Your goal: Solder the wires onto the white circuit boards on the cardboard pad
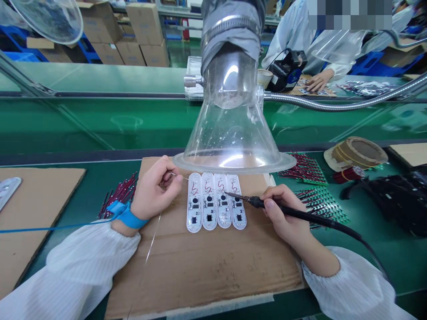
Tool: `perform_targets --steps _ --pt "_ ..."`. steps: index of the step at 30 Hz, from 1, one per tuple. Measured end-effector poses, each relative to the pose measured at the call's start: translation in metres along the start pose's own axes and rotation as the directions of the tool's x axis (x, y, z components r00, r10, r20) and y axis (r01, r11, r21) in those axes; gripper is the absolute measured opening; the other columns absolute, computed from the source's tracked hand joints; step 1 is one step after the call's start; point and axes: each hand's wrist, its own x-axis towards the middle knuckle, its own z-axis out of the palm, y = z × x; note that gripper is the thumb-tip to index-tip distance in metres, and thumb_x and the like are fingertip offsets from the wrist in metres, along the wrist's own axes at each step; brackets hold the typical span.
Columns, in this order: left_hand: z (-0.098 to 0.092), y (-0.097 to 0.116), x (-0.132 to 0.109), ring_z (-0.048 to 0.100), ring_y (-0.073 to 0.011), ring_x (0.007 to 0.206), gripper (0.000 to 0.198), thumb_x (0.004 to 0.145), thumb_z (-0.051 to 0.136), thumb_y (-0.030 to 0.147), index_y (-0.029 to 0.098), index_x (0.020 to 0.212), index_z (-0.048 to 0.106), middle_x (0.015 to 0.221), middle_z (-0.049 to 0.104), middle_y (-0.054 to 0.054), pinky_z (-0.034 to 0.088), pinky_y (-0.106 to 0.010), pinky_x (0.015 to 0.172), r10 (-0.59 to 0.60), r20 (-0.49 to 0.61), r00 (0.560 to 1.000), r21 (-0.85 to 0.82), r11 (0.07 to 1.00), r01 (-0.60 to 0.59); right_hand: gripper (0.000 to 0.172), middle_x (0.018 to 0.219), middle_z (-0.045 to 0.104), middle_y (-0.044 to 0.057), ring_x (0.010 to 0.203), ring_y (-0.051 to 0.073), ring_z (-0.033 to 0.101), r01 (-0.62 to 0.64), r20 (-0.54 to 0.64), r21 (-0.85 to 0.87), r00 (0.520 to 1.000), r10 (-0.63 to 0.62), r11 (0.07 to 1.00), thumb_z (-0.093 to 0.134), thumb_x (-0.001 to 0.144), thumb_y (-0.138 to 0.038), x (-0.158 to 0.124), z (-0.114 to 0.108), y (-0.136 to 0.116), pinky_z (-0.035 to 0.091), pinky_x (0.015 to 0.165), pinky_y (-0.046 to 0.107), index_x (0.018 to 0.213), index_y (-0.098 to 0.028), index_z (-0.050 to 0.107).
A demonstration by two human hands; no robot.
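Note:
Several white rounded circuit boards (209, 218) lie side by side on a cardboard sheet (200, 266), each with thin red wires near its upper end. My right hand (288, 215) is closed round a soldering iron (256, 202), whose tip points left over the upper half of the boards. Whether the tip touches a board I cannot tell. To the left of the boards, my left hand (158, 189) pinches a thin strand of solder wire (155, 233); its short end points at the leftmost board and the rest trails down across the cardboard. A blue wrist strap (130, 217) circles my left wrist.
A clear fume hood (233, 138) hangs just above the boards. Red wire bundles (116, 193) lie left; green boards with red wires (322, 204) lie right, near a tape roll (355, 153). Across the bench, a co-worker's hand (320, 81) rests over parts.

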Motion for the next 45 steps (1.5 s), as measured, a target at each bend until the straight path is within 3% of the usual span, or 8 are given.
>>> perform_targets --steps 10,15,22,31,45 --pt "0.0038 -0.0009 0.0005 0.043 -0.0103 0.064 0.017 0.098 0.061 0.009 0.023 0.091 0.054 0.075 0.043 0.006 0.035 -0.026 0.058 -0.007 0.067 0.998 -0.042 0.999 0.010 0.017 0.078 0.069 -0.002 0.057 0.011 0.061 0.025 0.039 -0.065 0.999 -0.022 0.998 0.065 0.111 -0.037 -0.0014 -0.0007 0.0009 0.048 0.052 0.021 0.097 -0.026 0.065" --pt "0.0025 0.0002 0.0012 0.043 -0.0113 0.066 0.016 0.098 0.060 0.009 0.022 0.092 0.055 0.077 0.042 0.006 0.037 -0.028 0.062 -0.025 0.027 0.999 -0.059 0.998 0.026 0.018 0.078 0.069 -0.002 0.057 0.012 0.061 0.030 0.032 -0.104 0.999 -0.027 0.994 0.066 0.110 -0.038 -0.0029 -0.0031 0.0006 0.048 0.053 0.023 0.097 -0.026 0.067" --pt "0.0024 0.0004 0.0021 0.043 -0.0134 0.068 0.014 0.099 0.058 0.011 0.022 0.091 0.054 0.078 0.043 0.004 0.036 -0.030 0.063 -0.044 -0.005 0.999 -0.064 0.997 0.043 0.024 0.074 0.064 -0.003 0.053 0.012 0.055 -0.049 -0.092 0.126 0.994 0.061 0.991 0.065 0.110 -0.044 -0.0029 0.0005 -0.0018 0.043 0.048 0.024 0.094 -0.025 0.066" --pt "0.0042 -0.0012 0.0026 0.043 -0.0137 0.069 0.014 0.099 0.057 0.011 0.022 0.091 0.054 0.078 0.043 0.004 0.036 -0.030 0.063 -0.042 0.024 0.999 -0.075 0.996 0.044 0.025 0.069 0.063 -0.002 0.055 0.014 0.060 -0.067 0.020 0.004 0.998 0.067 0.998 0.067 0.109 -0.046 -0.0016 0.0053 -0.0038 0.047 0.051 0.026 0.096 -0.025 0.069" --pt "0.0068 -0.0020 0.0021 0.041 -0.0115 0.066 0.014 0.100 0.057 0.013 0.022 0.090 0.053 0.079 0.045 0.004 0.038 -0.025 0.057 -0.032 0.077 0.997 -0.098 0.994 0.040 0.014 0.076 0.070 -0.002 0.055 0.013 0.062 -0.001 0.073 -0.099 0.997 0.008 0.995 0.067 0.109 -0.037 -0.0028 0.0042 -0.0043 0.048 0.051 0.024 0.099 -0.026 0.067"
